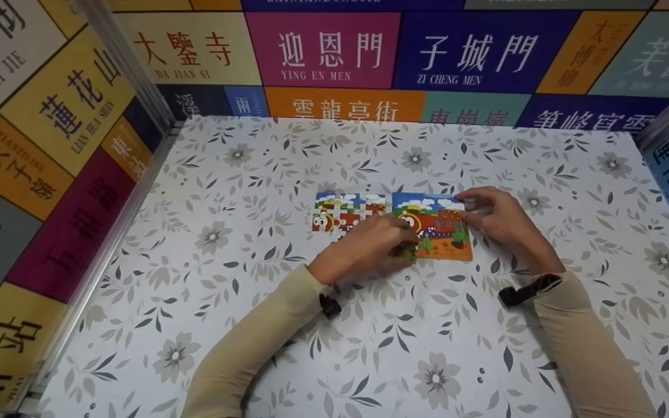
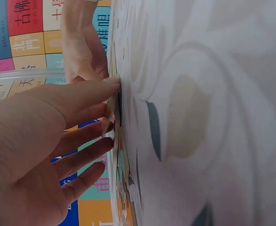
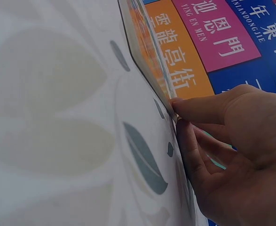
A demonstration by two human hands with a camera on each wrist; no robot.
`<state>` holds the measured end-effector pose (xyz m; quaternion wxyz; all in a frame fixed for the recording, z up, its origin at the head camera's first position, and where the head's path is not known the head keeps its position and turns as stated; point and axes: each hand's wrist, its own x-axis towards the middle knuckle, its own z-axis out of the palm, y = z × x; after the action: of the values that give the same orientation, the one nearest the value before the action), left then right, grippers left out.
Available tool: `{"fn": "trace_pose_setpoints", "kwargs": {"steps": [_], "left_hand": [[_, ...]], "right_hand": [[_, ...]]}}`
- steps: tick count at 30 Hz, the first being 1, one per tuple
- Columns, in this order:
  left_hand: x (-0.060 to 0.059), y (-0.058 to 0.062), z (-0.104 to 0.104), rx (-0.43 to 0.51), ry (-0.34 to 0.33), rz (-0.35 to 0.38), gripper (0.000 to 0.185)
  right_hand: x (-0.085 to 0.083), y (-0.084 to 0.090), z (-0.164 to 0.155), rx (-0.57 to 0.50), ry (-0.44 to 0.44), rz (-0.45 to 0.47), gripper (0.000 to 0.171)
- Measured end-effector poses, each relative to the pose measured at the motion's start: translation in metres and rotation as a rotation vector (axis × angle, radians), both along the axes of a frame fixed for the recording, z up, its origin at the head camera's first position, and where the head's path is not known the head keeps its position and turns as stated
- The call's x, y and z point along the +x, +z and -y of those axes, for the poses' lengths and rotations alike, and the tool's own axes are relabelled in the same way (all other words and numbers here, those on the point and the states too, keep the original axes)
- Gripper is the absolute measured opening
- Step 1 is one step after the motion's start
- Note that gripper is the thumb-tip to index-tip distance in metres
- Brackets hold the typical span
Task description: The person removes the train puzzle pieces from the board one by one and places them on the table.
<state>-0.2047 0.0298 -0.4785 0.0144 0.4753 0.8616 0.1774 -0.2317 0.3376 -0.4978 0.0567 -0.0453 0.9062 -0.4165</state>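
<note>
A train picture card (image 1: pixel 448 249) lies on the patterned tabletop in front of the person. My right hand (image 1: pixel 500 216) pinches its upper right edge between thumb and forefinger; the edge meets the fingertips in the right wrist view. My left hand (image 1: pixel 374 242) reaches over the card's lower left side. Between its thumb and fingers, in the left wrist view, a small tilted puzzle piece (image 2: pixel 110 112) shows; the other fingers spread loosely. Partly joined jigsaw pieces (image 1: pixel 324 219) with a similar train picture lie left of the card, partly hidden by the left hand.
The table (image 1: pixel 288 360) has a white cover with grey flowers and leaves. Upright panels with coloured signs (image 1: pixel 323 49) stand along its back and left sides. Dark straps (image 1: pixel 523 292) circle both wrists over beige sleeves.
</note>
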Motion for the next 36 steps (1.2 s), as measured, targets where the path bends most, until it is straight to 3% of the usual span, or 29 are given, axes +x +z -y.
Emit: {"fn": "trace_pose_setpoints", "kwargs": {"steps": [9,15,21,26,36], "left_hand": [[-0.002,0.003,-0.002,-0.003,0.021,-0.005,0.048],[-0.007,0.009,0.004,0.047,0.006,-0.048,0.047],[-0.009,0.012,0.019,0.101,-0.002,-0.047,0.049],[-0.01,0.016,0.035,0.121,0.028,-0.031,0.048],[-0.016,0.016,0.066,0.279,0.063,-0.039,0.047]], "right_hand": [[0.0,0.0,0.0,-0.011,0.004,0.014,0.038],[-0.001,0.0,-0.001,-0.006,-0.002,0.022,0.038],[0.0,0.001,-0.001,-0.009,-0.016,0.037,0.039],[0.0,0.0,-0.001,-0.017,-0.025,0.038,0.039],[0.0,0.0,0.001,-0.031,-0.052,0.081,0.041]]}}
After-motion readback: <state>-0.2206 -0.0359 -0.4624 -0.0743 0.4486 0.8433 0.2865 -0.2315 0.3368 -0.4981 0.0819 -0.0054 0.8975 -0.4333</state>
